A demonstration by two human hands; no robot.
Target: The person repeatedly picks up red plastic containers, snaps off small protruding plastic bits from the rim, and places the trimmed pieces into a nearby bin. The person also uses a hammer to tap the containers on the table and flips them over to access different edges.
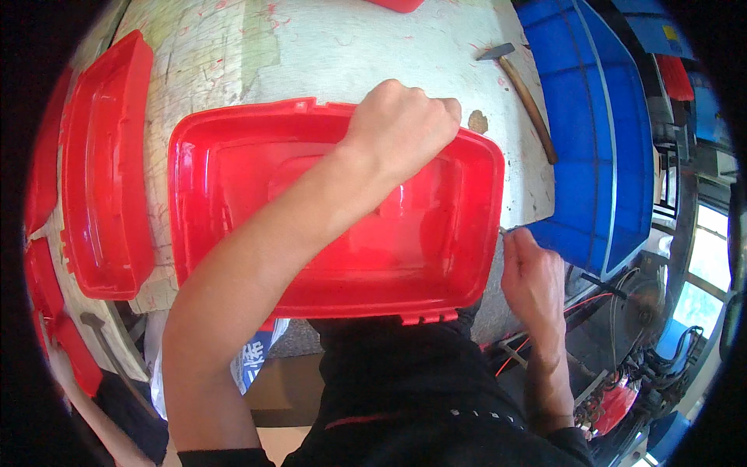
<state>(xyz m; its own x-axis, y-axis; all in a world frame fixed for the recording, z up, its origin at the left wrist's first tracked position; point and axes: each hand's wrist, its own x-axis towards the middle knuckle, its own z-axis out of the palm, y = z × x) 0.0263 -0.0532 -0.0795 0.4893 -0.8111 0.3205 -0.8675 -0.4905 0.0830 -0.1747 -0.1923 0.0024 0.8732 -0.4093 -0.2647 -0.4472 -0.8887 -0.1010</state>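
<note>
A red plastic box [311,272], shallow and open-topped, lies in front of me with its near edge at my lap. My left arm crosses over it, and my left hand [401,121] is closed on the far rim near the right corner. At the box's right side, my right hand [533,268] is closed around a thin tool with a small metal tip [507,230]. That tip is at or close to the box's outer right edge; most of the tool is hidden in my fingers.
Another red box [109,171] stands on the worn table [327,54] at the left, with more red parts beyond it. A hammer [525,97] lies at the right by a big blue crate [599,140]. Another person's arm [93,420] shows at the lower left, near a second hammer [113,354].
</note>
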